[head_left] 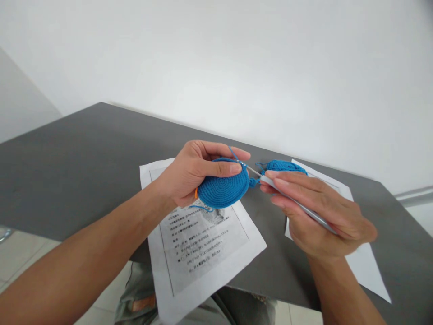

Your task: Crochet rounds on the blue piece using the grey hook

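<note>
Grey table (84,149), white wall (237,90); above the printed sheet (209,262), left hand (192,164) pinches a blue crocheted disc (223,188), many rounds worked; right of the sheet, right hand (324,214) grips a hook (304,207), tip at the disc's edge; edge apparently unfinished, yarn (286,165) remaining.

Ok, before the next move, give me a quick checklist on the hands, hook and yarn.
1. Left hand gripping the blue crocheted disc: ok, pinched near its upper edge.
2. Right hand holding the hook: ok, by its grey handle.
3. Hook end at the disc's edge: ok.
4. Hook through a stitch: cannot tell, too small.
5. Yarn bundle in full view: not ok, right hand partly covers it.
6. Printed sheet uncovered: not ok.
</note>
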Demonstrator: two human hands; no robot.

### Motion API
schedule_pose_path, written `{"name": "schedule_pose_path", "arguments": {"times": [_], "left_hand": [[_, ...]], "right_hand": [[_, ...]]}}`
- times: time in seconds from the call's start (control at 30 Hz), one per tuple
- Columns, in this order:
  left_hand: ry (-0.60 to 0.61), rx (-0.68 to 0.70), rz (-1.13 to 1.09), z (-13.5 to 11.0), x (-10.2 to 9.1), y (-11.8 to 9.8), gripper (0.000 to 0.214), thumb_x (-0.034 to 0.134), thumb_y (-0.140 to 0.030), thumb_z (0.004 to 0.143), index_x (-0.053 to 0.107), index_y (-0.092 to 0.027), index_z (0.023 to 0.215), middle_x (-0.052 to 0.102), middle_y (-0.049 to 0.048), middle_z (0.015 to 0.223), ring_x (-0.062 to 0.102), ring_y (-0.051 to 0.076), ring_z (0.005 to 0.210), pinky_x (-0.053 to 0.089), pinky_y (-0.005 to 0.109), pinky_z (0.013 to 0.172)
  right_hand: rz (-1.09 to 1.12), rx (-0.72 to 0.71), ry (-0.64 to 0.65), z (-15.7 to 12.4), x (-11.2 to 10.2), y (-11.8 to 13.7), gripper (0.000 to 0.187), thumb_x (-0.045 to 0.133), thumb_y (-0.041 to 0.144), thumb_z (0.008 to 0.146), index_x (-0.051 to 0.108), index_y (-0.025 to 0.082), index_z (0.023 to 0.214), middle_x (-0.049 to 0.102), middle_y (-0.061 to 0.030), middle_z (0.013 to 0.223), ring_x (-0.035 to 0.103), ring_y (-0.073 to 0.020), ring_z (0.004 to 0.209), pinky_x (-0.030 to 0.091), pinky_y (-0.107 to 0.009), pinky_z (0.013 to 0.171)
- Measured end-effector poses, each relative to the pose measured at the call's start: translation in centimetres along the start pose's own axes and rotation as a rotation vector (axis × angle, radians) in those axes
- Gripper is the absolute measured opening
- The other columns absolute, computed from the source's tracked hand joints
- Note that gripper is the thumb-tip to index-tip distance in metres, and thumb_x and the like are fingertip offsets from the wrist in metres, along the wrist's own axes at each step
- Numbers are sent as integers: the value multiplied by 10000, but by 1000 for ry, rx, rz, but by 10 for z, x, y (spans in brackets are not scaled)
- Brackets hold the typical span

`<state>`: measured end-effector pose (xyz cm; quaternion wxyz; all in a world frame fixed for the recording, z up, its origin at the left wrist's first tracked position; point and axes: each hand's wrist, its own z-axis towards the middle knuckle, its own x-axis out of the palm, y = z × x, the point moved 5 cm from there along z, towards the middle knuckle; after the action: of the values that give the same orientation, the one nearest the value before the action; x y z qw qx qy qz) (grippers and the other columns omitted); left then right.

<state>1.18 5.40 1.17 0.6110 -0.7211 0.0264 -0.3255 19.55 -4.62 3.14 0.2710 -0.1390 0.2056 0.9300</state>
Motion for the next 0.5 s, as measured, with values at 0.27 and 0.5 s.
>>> {"name": "schedule_pose_path", "arguments": {"times": [0.27,0.5], "left_hand": [[-6,34,101,3,-3,-4,113,914,-120,678,883,-187,765,798,58,702,687,149,578,571,241,543],[30,53,175,5,-6,-8,112,906,-101,680,883,-184,752,824,65,768,703,144,619,574,220,563]], "right_hand": [[-39,-52,24,-1,-7,-1,532,850,72,856,785,339,1311,856,-29,1173,837,-325,990,741,-527,781],[-35,-87,107,3,-10,1,525,834,60,866,784,330,1314,853,-36,1191,845,-320,976,750,-525,803]]}}
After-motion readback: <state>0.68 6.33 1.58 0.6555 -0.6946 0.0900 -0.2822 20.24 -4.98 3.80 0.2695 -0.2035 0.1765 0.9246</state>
